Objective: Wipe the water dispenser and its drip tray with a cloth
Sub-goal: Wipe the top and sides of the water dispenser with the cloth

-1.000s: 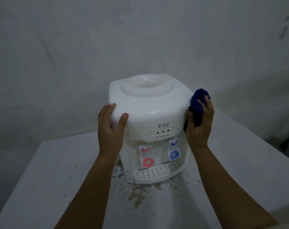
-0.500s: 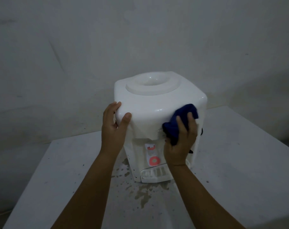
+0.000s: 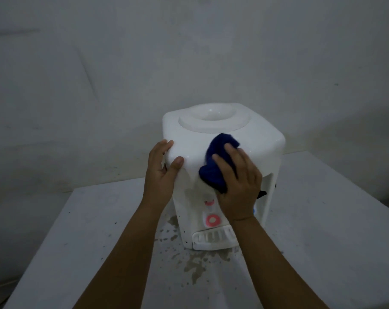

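Note:
A white tabletop water dispenser (image 3: 262, 143) stands on a white table (image 3: 88, 237), its round bottle socket on top. My left hand (image 3: 161, 172) grips the dispenser's upper front left corner, thumb on the front face. My right hand (image 3: 238, 186) presses a crumpled dark blue cloth (image 3: 215, 161) against the rounded upper front face, covering the panel in the middle. Below it the red tap (image 3: 211, 220) shows, while my right wrist hides most of the blue tap. The white slotted drip tray (image 3: 211, 238) juts out at the base, partly behind my right forearm.
Brownish wet stains (image 3: 195, 266) and specks spread over the table in front of and left of the dispenser. A plain grey wall (image 3: 100, 85) stands close behind. The table's left edge (image 3: 39, 241) drops off to a dark floor.
My right hand carried the cloth from the dispenser's right side across to the middle of its upper front face. The left hand kept its grip on the left corner.

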